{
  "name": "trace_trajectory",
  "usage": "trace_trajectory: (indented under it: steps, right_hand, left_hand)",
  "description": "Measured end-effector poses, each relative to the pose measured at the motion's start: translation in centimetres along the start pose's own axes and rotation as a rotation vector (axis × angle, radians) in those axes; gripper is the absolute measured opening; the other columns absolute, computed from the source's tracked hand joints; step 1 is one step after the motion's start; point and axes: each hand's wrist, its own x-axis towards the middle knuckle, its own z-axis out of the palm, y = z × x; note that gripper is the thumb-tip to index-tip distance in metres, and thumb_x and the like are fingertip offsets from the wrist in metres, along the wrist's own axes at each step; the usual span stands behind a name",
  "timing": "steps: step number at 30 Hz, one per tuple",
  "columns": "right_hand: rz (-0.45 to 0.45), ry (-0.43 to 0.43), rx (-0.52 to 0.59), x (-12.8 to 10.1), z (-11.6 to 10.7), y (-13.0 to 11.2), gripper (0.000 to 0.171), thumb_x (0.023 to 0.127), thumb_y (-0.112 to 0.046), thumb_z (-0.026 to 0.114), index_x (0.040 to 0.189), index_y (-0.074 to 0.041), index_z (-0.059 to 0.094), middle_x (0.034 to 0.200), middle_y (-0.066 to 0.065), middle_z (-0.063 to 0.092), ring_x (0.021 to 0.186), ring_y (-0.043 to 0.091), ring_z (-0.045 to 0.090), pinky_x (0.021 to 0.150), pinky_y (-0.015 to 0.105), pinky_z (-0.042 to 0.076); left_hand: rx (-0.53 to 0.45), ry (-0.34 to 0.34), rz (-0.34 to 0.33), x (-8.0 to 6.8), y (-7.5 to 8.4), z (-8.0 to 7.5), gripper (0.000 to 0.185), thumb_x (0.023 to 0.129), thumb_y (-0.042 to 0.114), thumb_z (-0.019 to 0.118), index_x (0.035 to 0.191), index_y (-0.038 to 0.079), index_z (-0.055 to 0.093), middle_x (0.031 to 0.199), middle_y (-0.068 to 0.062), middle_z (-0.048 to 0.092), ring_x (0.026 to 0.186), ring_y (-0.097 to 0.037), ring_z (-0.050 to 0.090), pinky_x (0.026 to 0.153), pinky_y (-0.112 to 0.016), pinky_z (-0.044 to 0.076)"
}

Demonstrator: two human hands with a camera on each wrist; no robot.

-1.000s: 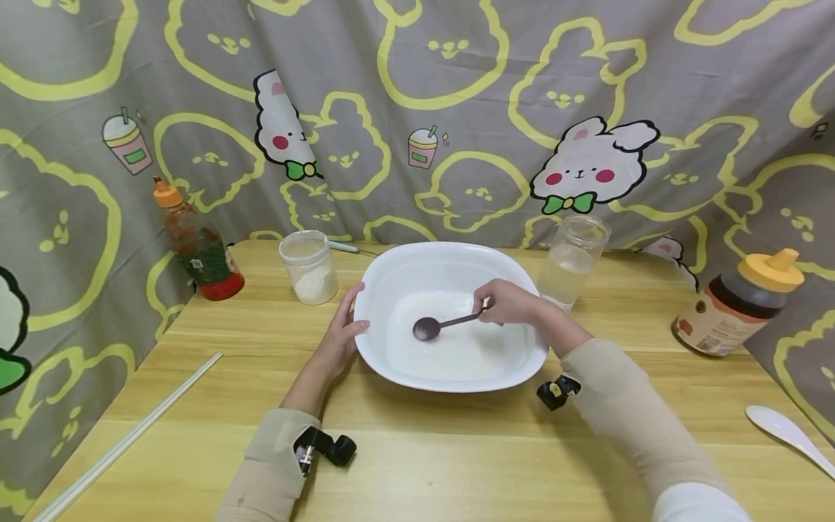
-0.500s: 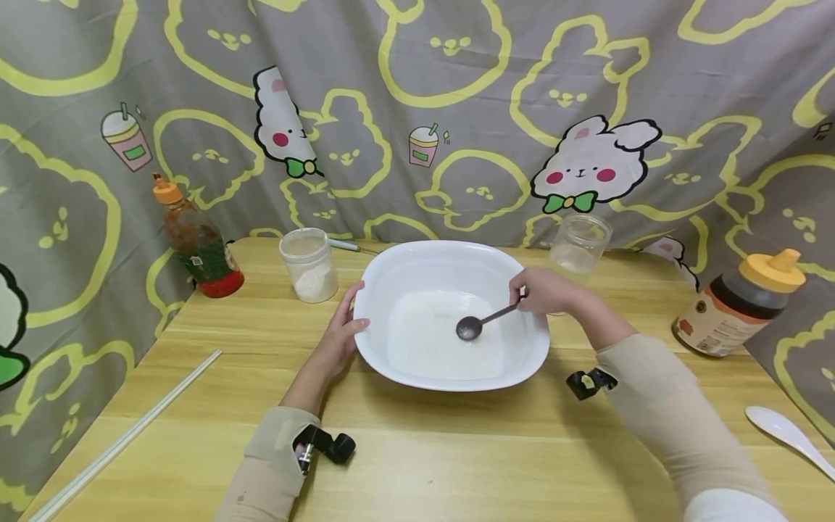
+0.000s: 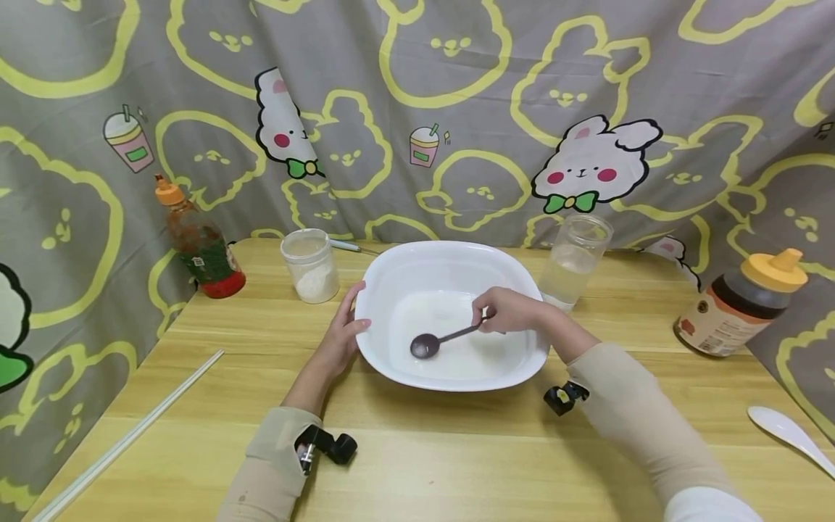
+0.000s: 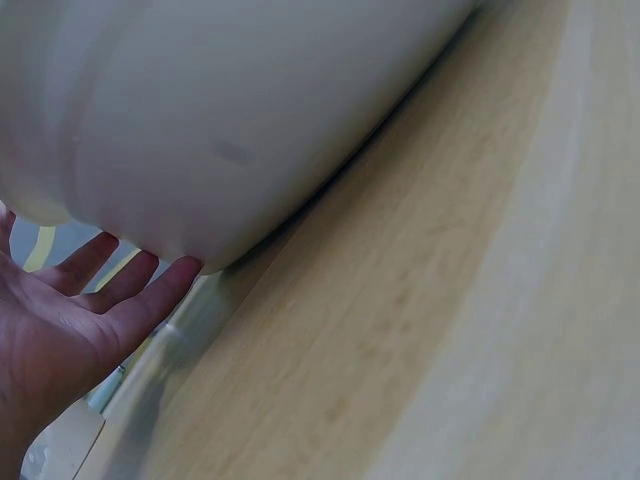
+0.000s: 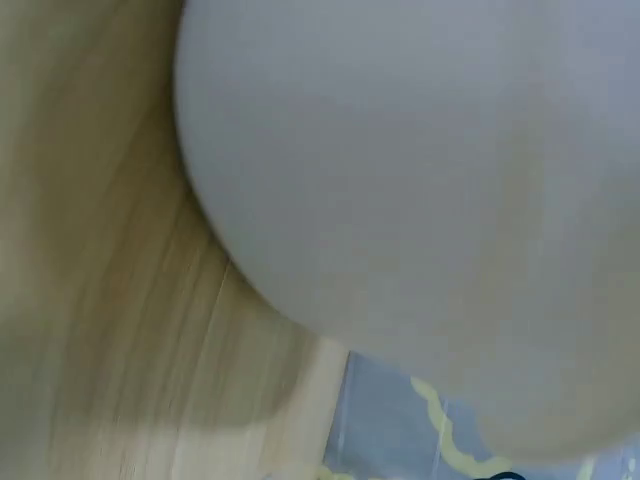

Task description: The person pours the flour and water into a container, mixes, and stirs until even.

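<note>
Half sec on: spoon (image 3: 438,340) w/ right hand (image 3: 512,310) back at bowl (image 3: 450,264) left.

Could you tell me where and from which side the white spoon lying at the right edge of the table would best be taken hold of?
Probably by its handle, from above. The white spoon lies flat on the table, its bowl end toward the middle and its handle running to the right edge of the head view. It lies apart from the honey bottle, so fingers could pinch the narrow handle across its width.
</note>
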Motion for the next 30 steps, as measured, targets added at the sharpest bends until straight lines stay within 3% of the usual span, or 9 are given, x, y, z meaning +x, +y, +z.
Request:
trace_trajectory:
  steps: [5, 11, 15, 20, 23, 26, 30]
  right_hand:
    - [-0.026, -0.056, -0.066, -1.8, -1.2, 0.4, 0.008, 0.071, 0.004, 0.056, 0.072, -0.004, 0.06, 0.053, -0.004, 0.047, 0.046, 0.008, 0.037, 0.045, 0.021, 0.031]
    - [0.067, 0.037, -0.236, -2.9, -3.9, 0.7, 0.012, 0.066, 0.005, 0.055, 0.067, -0.006, 0.06, 0.061, -0.002, 0.052, 0.052, 0.012, 0.041, 0.047, 0.024, 0.034]
    - [0.121, 0.1, -0.288, -2.0, -4.3, 1.0, 0.011, 0.068, 0.003, 0.055, 0.068, -0.007, 0.06, 0.062, -0.001, 0.052, 0.057, 0.015, 0.043, 0.05, 0.025, 0.035]
    - [0.05, 0.143, -0.196, 0.0, -2.6, 0.8, 0.008, 0.07, 0.002, 0.056, 0.071, -0.005, 0.059, 0.06, -0.003, 0.051, 0.055, 0.013, 0.042, 0.052, 0.025, 0.035]
    - [-0.02, 0.096, -0.09, 0.6, -1.3, 0.5, 0.007, 0.072, 0.003, 0.055, 0.074, -0.003, 0.06, 0.054, -0.004, 0.048, 0.049, 0.01, 0.041, 0.048, 0.023, 0.034]
    - [-0.028, 0.029, -0.008, 0.5, -0.4, 0.3, 0.006, 0.074, 0.003, 0.056, 0.076, -0.001, 0.06, 0.05, -0.002, 0.046, 0.045, 0.009, 0.038, 0.045, 0.021, 0.033]
    - [-0.018, -0.012, -0.011, -0.7, -0.5, 0.4, 0.007, 0.074, 0.003, 0.057, 0.075, -0.003, 0.06, 0.051, -0.002, 0.047, 0.045, 0.008, 0.037, 0.044, 0.021, 0.031]
  left_hand:
    - [-0.001, 0.009, -0.016, 0.0, 0.0, -0.1, 0.068, 0.076, 0.006, 0.046, 0.136, 0.021, 0.018, 0.128, -0.02, 0.029, 0.105, -0.038, 0.038, 0.073, -0.042, 0.047]
    - [0.007, 0.002, -0.002, 0.1, 0.0, -0.1, 0.067, 0.076, 0.006, 0.046, 0.136, 0.02, 0.019, 0.127, -0.024, 0.028, 0.108, -0.044, 0.034, 0.077, -0.05, 0.042]
    - [0.016, -0.001, 0.001, 0.1, 0.0, -0.2, 0.067, 0.077, 0.006, 0.046, 0.136, 0.02, 0.019, 0.127, -0.023, 0.029, 0.107, -0.044, 0.035, 0.075, -0.05, 0.043]
    - [0.012, -0.006, 0.01, 0.1, 0.1, -0.1, 0.067, 0.076, 0.006, 0.046, 0.136, 0.019, 0.018, 0.127, -0.025, 0.028, 0.106, -0.045, 0.035, 0.072, -0.046, 0.046]
    - [0.004, -0.011, 0.009, 0.1, 0.1, 0.0, 0.068, 0.076, 0.007, 0.046, 0.136, 0.02, 0.018, 0.127, -0.025, 0.027, 0.107, -0.047, 0.033, 0.071, -0.044, 0.047]
    - [0.004, -0.009, 0.003, 0.1, 0.1, 0.0, 0.067, 0.076, 0.007, 0.046, 0.136, 0.02, 0.017, 0.127, -0.025, 0.027, 0.107, -0.047, 0.032, 0.07, -0.042, 0.048]
    - [0.017, 0.0, -0.002, 0.0, 0.0, 0.0, 0.067, 0.077, 0.007, 0.046, 0.136, 0.021, 0.018, 0.126, -0.024, 0.029, 0.106, -0.045, 0.035, 0.069, -0.041, 0.048]
